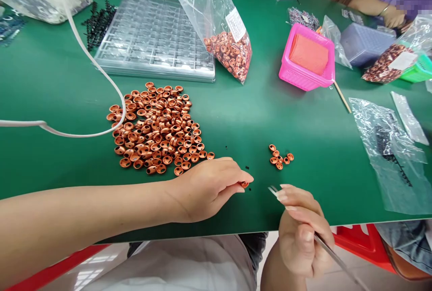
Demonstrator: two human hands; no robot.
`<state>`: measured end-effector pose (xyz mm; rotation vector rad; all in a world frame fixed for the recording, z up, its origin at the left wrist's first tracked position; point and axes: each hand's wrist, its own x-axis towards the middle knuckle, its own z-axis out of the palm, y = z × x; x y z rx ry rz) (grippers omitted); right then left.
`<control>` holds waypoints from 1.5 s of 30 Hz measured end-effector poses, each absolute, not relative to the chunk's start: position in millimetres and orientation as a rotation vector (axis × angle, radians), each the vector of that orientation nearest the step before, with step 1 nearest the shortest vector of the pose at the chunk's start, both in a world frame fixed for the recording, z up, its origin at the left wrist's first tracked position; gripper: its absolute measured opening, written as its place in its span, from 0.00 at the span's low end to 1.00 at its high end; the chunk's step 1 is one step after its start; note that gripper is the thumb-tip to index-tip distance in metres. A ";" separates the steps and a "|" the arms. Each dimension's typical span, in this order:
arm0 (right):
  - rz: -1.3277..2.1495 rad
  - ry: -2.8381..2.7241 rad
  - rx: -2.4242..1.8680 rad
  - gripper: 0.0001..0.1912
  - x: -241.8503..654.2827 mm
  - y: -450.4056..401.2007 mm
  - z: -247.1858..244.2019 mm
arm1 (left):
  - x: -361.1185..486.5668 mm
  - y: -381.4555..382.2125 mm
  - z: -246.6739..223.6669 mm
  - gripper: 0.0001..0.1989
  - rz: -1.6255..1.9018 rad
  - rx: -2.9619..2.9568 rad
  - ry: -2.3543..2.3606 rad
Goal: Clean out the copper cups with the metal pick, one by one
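Observation:
My left hand (pixel 214 187) rests at the front of the green table (pixel 236 120), its fingertips pinching a small copper-coloured ring-like part (pixel 245 184). Tiny black bits (pixel 247 167) lie beside those fingertips. To the right, my right hand (pixel 303 228) holds a thin metal tool (pixel 332 255), whose narrow tip points toward the left hand without touching it. A large pile of copper parts (pixel 158 129) spreads behind my left hand. Several more copper parts (pixel 279 158) form a small group behind the tool tip.
Clear stacked trays (pixel 155 34) and a bag of copper parts (pixel 232 52) stand at the back. A white cable (pixel 84 135) crosses the left. A pink basket (pixel 307 75) and plastic bags (pixel 388 156) lie right. Another person's hand (pixel 393 15) is at the far right.

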<state>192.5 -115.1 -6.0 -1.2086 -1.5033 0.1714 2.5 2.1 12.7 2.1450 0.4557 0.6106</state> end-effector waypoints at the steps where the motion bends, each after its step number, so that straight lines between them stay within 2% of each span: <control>1: 0.142 -1.463 -1.202 0.16 190.5 -114.6 -6.7 | 2.4 1.8 12.5 0.11 0.616 2.145 0.449; 5: 0.065 -1.586 -1.257 0.16 186.1 -118.7 -10.0 | 2.7 0.3 12.8 0.12 0.654 2.137 0.395; 9: 0.147 -1.879 -1.321 0.25 188.8 -122.6 -10.1 | 2.5 -1.5 14.1 0.12 0.682 2.152 0.342; 11: 0.135 -1.964 -1.308 0.27 190.4 -121.9 -10.2 | 2.1 -2.5 14.6 0.11 0.668 2.168 0.330; 24: 0.093 -2.090 -1.280 0.29 192.7 -122.9 -13.4 | 0.8 -6.7 13.3 0.10 0.522 2.177 0.314; 30: 0.114 -2.098 -1.234 0.26 192.6 -121.8 -11.7 | 2.1 -7.3 15.7 0.10 0.465 2.082 0.324; 40: 0.099 -2.142 -1.316 0.12 185.6 -112.7 -12.3 | 2.6 -7.1 13.0 0.11 0.339 2.106 0.352; 45: 0.144 -2.091 -1.330 0.14 188.6 -110.5 -7.8 | -0.2 -1.6 21.2 0.12 0.301 2.329 0.388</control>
